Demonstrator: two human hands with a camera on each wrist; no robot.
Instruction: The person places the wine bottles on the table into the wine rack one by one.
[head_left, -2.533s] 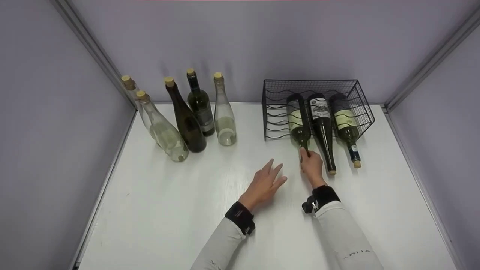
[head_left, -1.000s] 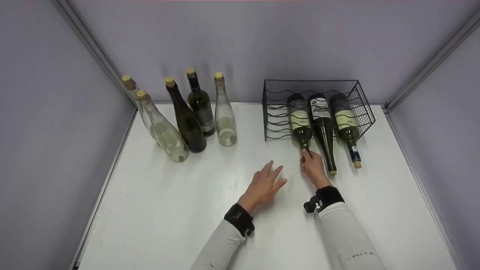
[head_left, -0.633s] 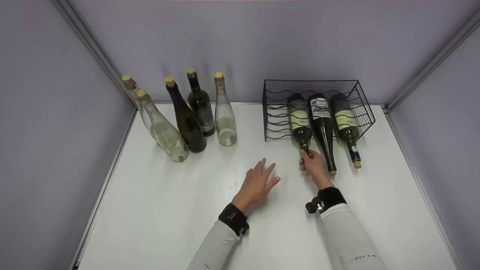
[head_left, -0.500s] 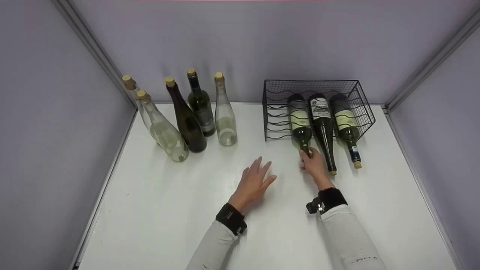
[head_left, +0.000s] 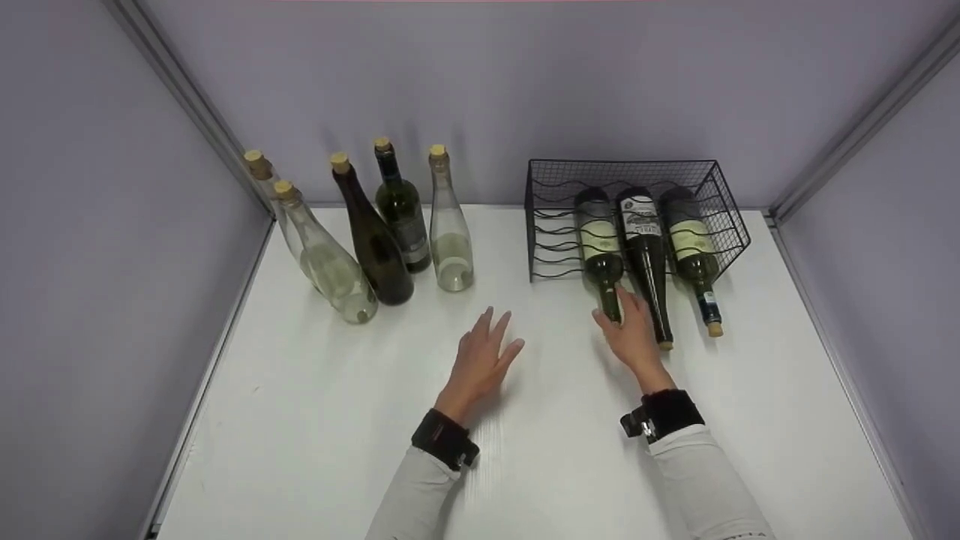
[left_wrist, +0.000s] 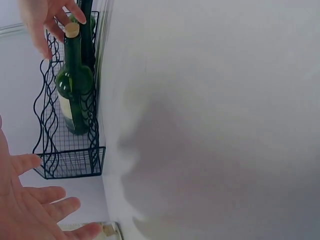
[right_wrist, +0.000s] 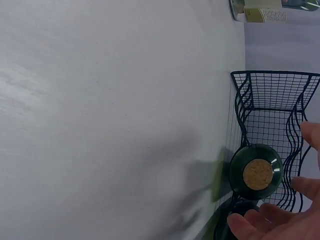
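Note:
A black wire wine rack (head_left: 555,174) lies at the back right. In it are a green wine bottle (head_left: 600,240) with a cream label, a dark bottle (head_left: 645,255) with a white label, and another cream-labelled bottle (head_left: 691,238); their corked necks point towards me. My right hand (head_left: 632,337) is at the neck of the leftmost bottle, fingers spread and loose around it. The right wrist view shows that bottle's cork (right_wrist: 257,174) end-on beside the fingers (right_wrist: 272,214). Over the table my left hand (head_left: 476,361) hovers with fingers extended, holding nothing.
Several corked bottles stand upright at the back left: clear ones (head_left: 451,259), a brown one (head_left: 382,262) and a dark green one (head_left: 401,206). Grey panels (head_left: 480,82) wall the white table (head_left: 337,420) at the back and both sides.
My right hand held the leftmost bottle's neck and has loosened its fingers from it. That bottle shifted slightly towards me early on. My left hand has moved left.

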